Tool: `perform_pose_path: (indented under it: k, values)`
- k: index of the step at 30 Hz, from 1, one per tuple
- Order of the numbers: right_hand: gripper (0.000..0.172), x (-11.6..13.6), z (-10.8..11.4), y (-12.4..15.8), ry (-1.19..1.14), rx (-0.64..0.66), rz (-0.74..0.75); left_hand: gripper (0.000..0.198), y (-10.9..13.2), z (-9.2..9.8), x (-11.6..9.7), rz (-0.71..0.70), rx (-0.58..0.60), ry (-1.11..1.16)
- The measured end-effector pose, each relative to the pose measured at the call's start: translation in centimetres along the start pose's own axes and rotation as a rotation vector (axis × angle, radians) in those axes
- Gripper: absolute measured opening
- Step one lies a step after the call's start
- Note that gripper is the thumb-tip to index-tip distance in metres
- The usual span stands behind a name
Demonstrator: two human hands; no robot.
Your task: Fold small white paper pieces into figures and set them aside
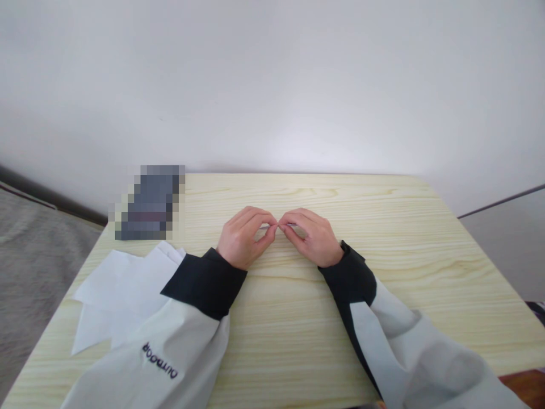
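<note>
My left hand (247,236) and my right hand (309,234) meet over the middle of the wooden table, thumbs and forefingers pinched and fingertips touching. Between them they hold a small thin piece (264,228), seen edge-on, which looks like paper; the fingers hide most of it. To the left, several white sheets of paper (123,284) with angular edges lie overlapped, partly covered by my left sleeve.
A dark, pixelated flat object (151,199) lies at the table's back left corner. The pale wood-grain table (404,244) stands against a white wall (298,85). Grey carpet or fabric (38,272) shows beyond its left edge, and a reddish-brown surface (525,389) at lower right.
</note>
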State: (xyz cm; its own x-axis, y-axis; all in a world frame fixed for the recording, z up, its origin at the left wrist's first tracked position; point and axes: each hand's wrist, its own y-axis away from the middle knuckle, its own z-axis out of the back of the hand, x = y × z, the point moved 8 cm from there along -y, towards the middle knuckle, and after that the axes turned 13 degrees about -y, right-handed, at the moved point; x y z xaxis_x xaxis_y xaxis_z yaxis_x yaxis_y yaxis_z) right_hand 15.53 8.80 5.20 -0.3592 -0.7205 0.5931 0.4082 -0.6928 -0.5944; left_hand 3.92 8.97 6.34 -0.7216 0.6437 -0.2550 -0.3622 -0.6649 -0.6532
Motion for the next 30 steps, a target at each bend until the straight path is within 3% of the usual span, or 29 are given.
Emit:
perform_pose_path:
  k: [19,30]
  values:
    - [0.013,-0.2,0.2,0.0,-0.033,-0.026,-0.030,0.008,0.1,0.3,0.1,0.023,-0.046,0.015]
    - [0.012,-1.2,0.9,0.1,-0.093,-0.095,-0.127,0.008,0.1,0.6,0.5,0.021,-0.098,0.002]
